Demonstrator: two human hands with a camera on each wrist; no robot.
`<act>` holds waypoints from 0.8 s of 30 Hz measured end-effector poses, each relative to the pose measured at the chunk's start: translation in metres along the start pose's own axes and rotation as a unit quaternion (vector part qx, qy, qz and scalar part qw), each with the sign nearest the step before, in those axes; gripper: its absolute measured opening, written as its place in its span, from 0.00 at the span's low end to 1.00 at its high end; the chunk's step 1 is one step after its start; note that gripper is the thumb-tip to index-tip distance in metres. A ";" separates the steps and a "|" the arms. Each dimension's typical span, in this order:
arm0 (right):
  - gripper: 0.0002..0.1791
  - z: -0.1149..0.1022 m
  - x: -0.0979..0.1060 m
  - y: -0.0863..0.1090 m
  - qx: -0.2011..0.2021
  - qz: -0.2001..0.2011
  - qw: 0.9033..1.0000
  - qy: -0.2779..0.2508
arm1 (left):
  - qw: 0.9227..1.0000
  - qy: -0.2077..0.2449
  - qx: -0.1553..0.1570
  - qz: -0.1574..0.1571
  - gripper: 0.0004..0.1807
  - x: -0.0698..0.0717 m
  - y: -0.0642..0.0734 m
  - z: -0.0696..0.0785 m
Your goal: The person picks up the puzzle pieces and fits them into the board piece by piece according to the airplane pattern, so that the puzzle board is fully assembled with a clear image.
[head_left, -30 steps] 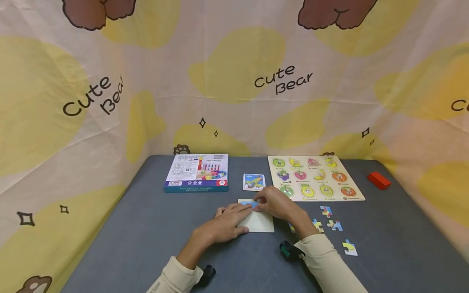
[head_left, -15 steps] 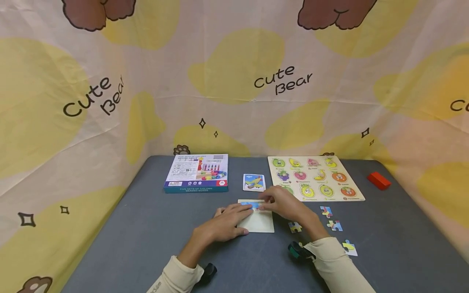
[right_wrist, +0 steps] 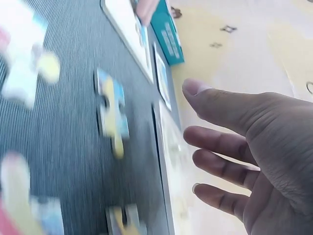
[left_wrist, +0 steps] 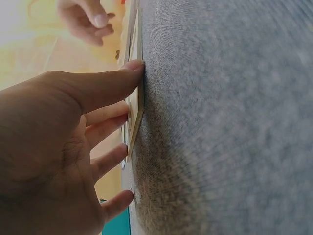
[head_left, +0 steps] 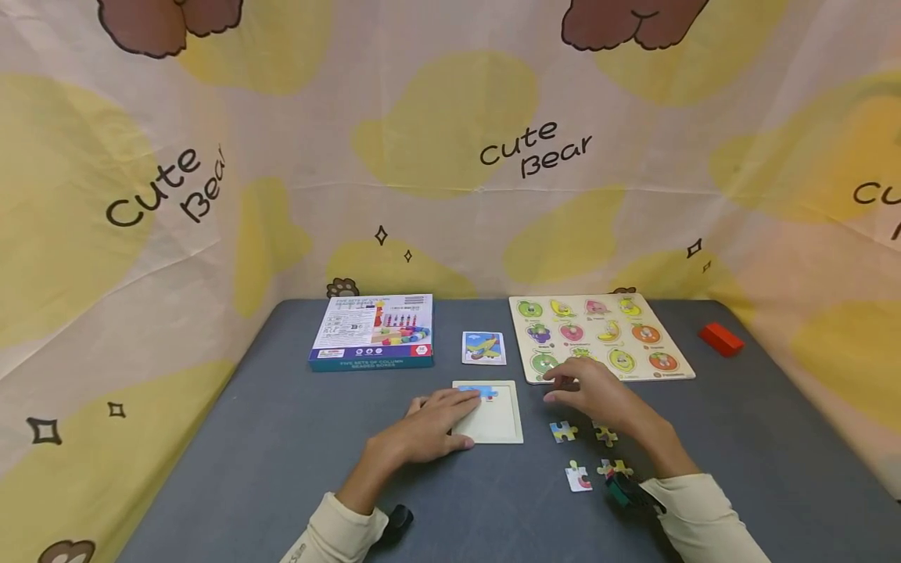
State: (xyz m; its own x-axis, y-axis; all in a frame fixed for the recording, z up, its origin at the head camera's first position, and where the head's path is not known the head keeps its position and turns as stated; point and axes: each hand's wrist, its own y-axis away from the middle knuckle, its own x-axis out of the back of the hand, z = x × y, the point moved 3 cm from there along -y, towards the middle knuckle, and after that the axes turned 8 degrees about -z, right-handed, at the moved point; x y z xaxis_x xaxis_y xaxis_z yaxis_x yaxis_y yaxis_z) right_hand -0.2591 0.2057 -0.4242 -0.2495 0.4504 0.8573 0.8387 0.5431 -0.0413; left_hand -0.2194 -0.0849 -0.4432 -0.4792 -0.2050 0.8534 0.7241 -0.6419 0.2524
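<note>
My left hand [head_left: 423,429] rests on the left side of a small cream puzzle tray [head_left: 505,426]. In the left wrist view its thumb touches the tray's near edge, and the other fingers reach along the board. Blue jigsaw pieces [head_left: 488,392] lie in the tray's top left corner, partly covered by my fingertips. My right hand [head_left: 601,396] hovers to the right of the tray, loosely bent and holding nothing. Below it several loose jigsaw pieces lie on the table, among them a yellow-and-blue piece [head_left: 562,432] and a white-and-red piece [head_left: 579,476]. My right arm hides some of the table.
Behind the tray lies a small picture card [head_left: 483,349] with an airplane. A fruit board [head_left: 661,335] sits at back right, a red block [head_left: 721,339] beyond it. At back left is a flat game box [head_left: 373,335]. Patterned cloth [head_left: 436,148] surrounds the grey table.
My right hand has let go of a blue jigsaw piece in the tray and moved off to the right. The left hand stays on the tray. The head view has shifted slightly.
</note>
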 end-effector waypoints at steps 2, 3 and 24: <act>0.17 0.006 0.004 0.008 -0.008 0.005 1.000 -0.002 | 1.000 -0.002 -0.001 0.001 0.38 0.000 0.000 0.000; 0.17 0.009 0.007 0.012 -0.013 0.007 1.000 -0.003 | 1.000 -0.002 -0.001 0.001 0.38 0.000 -0.001 0.000; 0.22 0.067 0.039 0.055 -0.097 0.007 0.995 -0.037 | 1.000 -0.001 -0.006 0.005 0.38 -0.002 -0.001 -0.002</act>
State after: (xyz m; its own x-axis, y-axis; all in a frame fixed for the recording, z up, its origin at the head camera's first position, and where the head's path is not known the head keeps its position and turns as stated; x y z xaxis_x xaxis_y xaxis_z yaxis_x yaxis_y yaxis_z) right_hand -0.2552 0.3008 -0.4276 -0.2670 0.5117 0.8167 0.9179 0.3930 0.0538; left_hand -0.2201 -0.0849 -0.4458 -0.4708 -0.2095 0.8570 0.7230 -0.6483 0.2387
